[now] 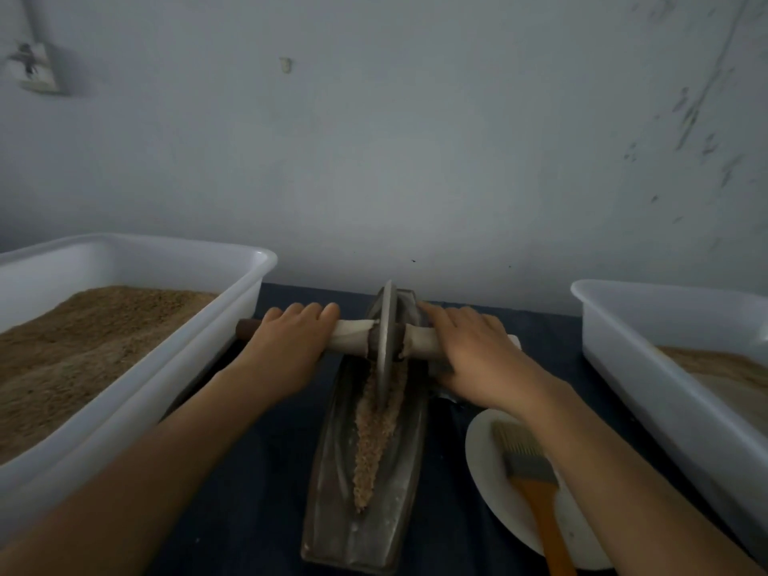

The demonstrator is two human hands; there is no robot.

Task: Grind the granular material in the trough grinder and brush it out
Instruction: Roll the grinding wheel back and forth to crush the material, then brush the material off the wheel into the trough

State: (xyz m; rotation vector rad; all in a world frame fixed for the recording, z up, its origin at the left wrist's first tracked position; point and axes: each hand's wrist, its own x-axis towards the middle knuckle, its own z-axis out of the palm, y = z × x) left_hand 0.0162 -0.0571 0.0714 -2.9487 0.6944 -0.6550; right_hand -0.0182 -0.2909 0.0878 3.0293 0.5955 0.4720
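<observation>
While both hands rest on the wheel's axle, left hand fingers curled over it, right hand fingers laid straighter across, grinding wheel upright in trough grinder mid-worktop, granular material along its groove, brush on white plate at right.

Scuffed pale grey wall, wall socket upper left, dark blue tabletop, dim light
</observation>
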